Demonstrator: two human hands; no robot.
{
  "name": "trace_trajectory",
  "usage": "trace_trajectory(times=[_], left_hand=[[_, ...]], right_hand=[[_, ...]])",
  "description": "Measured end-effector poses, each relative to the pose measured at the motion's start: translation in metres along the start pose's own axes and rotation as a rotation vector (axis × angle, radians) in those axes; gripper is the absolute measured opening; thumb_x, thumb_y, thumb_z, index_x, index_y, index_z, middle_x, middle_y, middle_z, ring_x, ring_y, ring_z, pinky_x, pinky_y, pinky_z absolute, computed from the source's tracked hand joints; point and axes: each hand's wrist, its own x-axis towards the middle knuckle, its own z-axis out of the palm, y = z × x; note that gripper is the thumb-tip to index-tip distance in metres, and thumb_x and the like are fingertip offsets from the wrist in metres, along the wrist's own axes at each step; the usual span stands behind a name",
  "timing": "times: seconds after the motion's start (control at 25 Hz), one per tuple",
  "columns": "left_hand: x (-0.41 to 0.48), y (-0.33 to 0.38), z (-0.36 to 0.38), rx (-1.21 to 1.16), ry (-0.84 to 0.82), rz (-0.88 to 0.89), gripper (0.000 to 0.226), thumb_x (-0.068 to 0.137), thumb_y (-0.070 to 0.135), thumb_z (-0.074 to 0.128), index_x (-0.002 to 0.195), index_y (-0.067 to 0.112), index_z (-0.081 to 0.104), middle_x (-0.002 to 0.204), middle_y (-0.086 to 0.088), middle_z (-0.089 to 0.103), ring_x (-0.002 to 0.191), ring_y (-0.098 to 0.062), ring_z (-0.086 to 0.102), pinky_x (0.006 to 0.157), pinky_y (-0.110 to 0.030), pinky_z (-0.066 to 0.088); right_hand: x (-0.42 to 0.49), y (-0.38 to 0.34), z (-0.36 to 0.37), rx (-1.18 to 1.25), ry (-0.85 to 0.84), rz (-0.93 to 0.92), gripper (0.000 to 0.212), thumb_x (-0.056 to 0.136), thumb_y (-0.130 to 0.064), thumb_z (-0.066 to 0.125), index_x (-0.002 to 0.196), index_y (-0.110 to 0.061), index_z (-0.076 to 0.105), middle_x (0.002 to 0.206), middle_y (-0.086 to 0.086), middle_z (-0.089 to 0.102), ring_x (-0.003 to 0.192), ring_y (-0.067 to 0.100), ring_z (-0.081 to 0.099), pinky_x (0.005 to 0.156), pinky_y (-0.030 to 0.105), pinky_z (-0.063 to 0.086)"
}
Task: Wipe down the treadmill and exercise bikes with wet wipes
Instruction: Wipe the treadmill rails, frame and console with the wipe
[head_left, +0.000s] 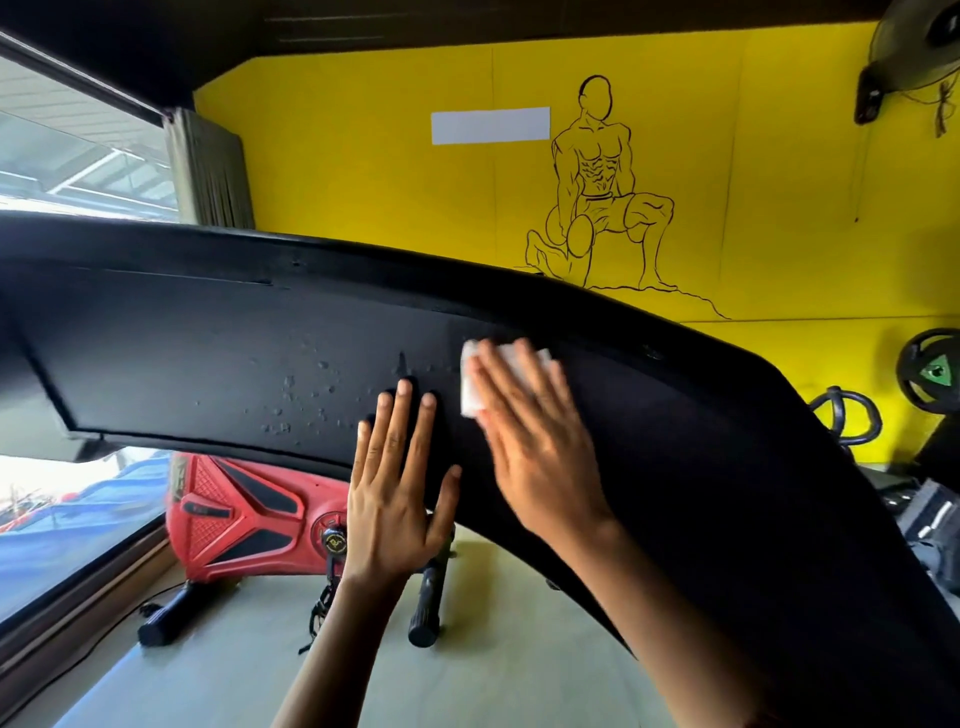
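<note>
A wide black treadmill console panel (208, 353) fills the middle of the view, with water droplets on its centre. My right hand (524, 431) lies flat with straight fingers and presses a white wet wipe (470, 387) against the panel; the hand is motion-blurred. Just to its left, my left hand (395, 483) rests flat on the panel's lower edge, fingers spread and holding nothing. Below the panel stands a red exercise bike (234, 514) on the floor.
A yellow wall with a drawn figure (597, 187) is behind the panel. A window (62, 156) runs along the left. Black weight plates (932, 371) and dark gear sit at the right. A wall fan (914, 47) hangs top right.
</note>
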Motion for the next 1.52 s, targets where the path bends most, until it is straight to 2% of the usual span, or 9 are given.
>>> trace_trajectory(times=[0.12, 0.28, 0.32, 0.52, 0.76, 0.96, 1.16, 1.36, 1.52], left_hand=[[-0.011, 0.002, 0.005, -0.007, -0.016, -0.007, 0.060, 0.098, 0.041, 0.034, 0.147, 0.007, 0.028, 0.157, -0.011, 0.019, 0.147, -0.026, 0.014, 0.120, -0.039, 0.011], [-0.019, 0.007, 0.009, 0.009, -0.015, 0.015, 0.061, 0.096, 0.039, 0.037, 0.147, 0.007, 0.029, 0.156, -0.010, 0.020, 0.148, -0.024, 0.012, 0.120, -0.038, 0.010], [-0.019, 0.009, 0.010, 0.007, -0.009, 0.006, 0.062, 0.094, 0.038, 0.040, 0.146, 0.006, 0.029, 0.155, -0.010, 0.021, 0.148, -0.023, 0.010, 0.120, -0.038, 0.010], [-0.027, 0.024, 0.015, -0.011, -0.016, -0.005, 0.063, 0.092, 0.035, 0.044, 0.145, 0.004, 0.031, 0.153, -0.014, 0.024, 0.148, -0.020, 0.008, 0.120, -0.037, 0.010], [-0.039, 0.030, 0.022, 0.029, -0.036, 0.016, 0.062, 0.094, 0.037, 0.040, 0.147, 0.007, 0.028, 0.159, -0.006, 0.013, 0.148, -0.019, 0.007, 0.120, -0.037, 0.007], [-0.041, 0.032, 0.021, 0.012, -0.031, -0.002, 0.061, 0.093, 0.036, 0.042, 0.145, 0.004, 0.031, 0.152, -0.015, 0.028, 0.148, -0.018, 0.007, 0.120, -0.037, 0.007], [-0.047, 0.020, 0.017, 0.008, -0.067, 0.099, 0.058, 0.096, 0.038, 0.038, 0.146, 0.008, 0.031, 0.161, 0.001, 0.005, 0.148, -0.020, 0.009, 0.120, -0.037, 0.008], [-0.051, 0.017, 0.016, 0.005, -0.071, 0.091, 0.056, 0.098, 0.040, 0.035, 0.148, 0.015, 0.027, 0.161, 0.005, 0.002, 0.148, -0.020, 0.011, 0.120, -0.037, 0.009], [-0.056, -0.002, 0.007, 0.016, -0.085, 0.047, 0.060, 0.094, 0.038, 0.041, 0.148, 0.016, 0.026, 0.161, 0.007, 0.002, 0.148, -0.020, 0.011, 0.120, -0.037, 0.008]], right_hand=[[-0.051, 0.020, -0.009, -0.065, -0.114, -0.134, 0.044, 0.100, -0.017, 0.042, 0.143, -0.012, 0.041, 0.151, 0.000, 0.035, 0.142, 0.021, 0.029, 0.116, 0.039, 0.022], [-0.059, 0.048, -0.031, -0.163, 0.090, 0.388, 0.044, 0.102, -0.020, 0.031, 0.144, -0.007, 0.036, 0.153, 0.005, 0.027, 0.143, 0.028, 0.023, 0.118, 0.040, 0.014], [-0.047, 0.039, -0.027, -0.115, 0.111, 0.415, 0.044, 0.102, -0.019, 0.032, 0.144, -0.007, 0.036, 0.153, 0.004, 0.026, 0.144, 0.028, 0.021, 0.118, 0.040, 0.012], [-0.096, 0.025, -0.020, -0.040, -0.186, -0.045, 0.045, 0.099, -0.020, 0.040, 0.144, -0.014, 0.041, 0.152, -0.004, 0.031, 0.141, 0.021, 0.030, 0.116, 0.036, 0.019], [-0.084, 0.059, -0.037, -0.118, 0.123, 0.506, 0.045, 0.101, -0.016, 0.035, 0.144, -0.004, 0.036, 0.152, 0.007, 0.024, 0.145, 0.026, 0.018, 0.117, 0.041, 0.013], [-0.123, 0.026, -0.019, -0.038, -0.205, -0.030, 0.045, 0.101, -0.023, 0.035, 0.146, -0.015, 0.036, 0.154, -0.005, 0.029, 0.142, 0.018, 0.027, 0.115, 0.037, 0.021], [-0.141, 0.044, -0.032, -0.182, -0.085, 0.353, 0.043, 0.104, -0.024, 0.027, 0.144, -0.010, 0.035, 0.152, 0.001, 0.031, 0.139, 0.028, 0.030, 0.115, 0.039, 0.019], [-0.109, 0.018, -0.014, -0.045, -0.172, 0.013, 0.045, 0.101, -0.023, 0.034, 0.146, -0.015, 0.035, 0.153, -0.004, 0.029, 0.140, 0.023, 0.030, 0.115, 0.039, 0.019], [-0.149, -0.001, -0.010, -0.066, -0.142, 0.305, 0.045, 0.104, -0.025, 0.027, 0.147, -0.015, 0.031, 0.154, 0.000, 0.029, 0.140, 0.026, 0.026, 0.114, 0.041, 0.018]])
